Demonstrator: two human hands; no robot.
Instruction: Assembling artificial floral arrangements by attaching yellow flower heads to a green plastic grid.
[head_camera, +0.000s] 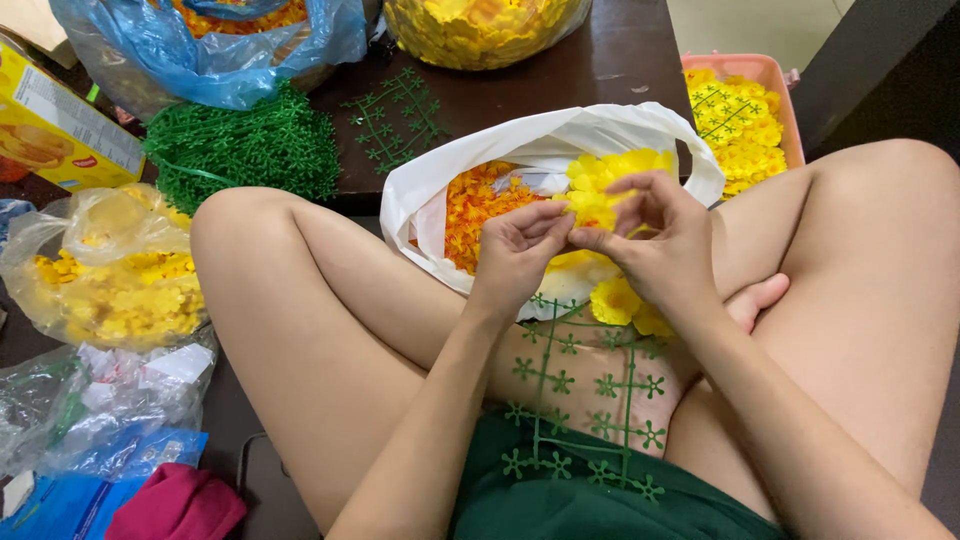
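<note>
At the far left a yellow cardboard box (55, 120) lies at the table's edge; below it a clear bag of yellow petals (110, 275) sags open, and below that lie crumpled clear plastic (95, 400), a blue wrapper (60, 500) and a pink cloth (178, 503). Above, a blue plastic bag (210, 45) holds orange flowers; just beneath it a heap of green plastic grids (245, 150) rests on the dark table (600, 60), with one loose green grid (395, 118) beside it and a clear bag of yellow flowers (480, 30) at the top edge.

The person sits cross-legged; a white plastic bag (440, 200) lies between the knees, open, with orange flowers (480, 205) and yellow flowers inside. The left hand (515, 255) and right hand (660, 240) meet in front of this bag, fingertips pressed close together, both pinching a yellow artificial flower (595, 205) between them; the hands hide part of the bag's contents. Below the hands a green grid frame (580, 400) rests on the lap, over green cloth and a bare leg; a few yellow blooms (625, 305) sit at its upper end, just under the right wrist.

At the far right a pink tray (770, 75) holds a grid already filled with yellow flowers (740, 125); the right knee rises just beside it.
</note>
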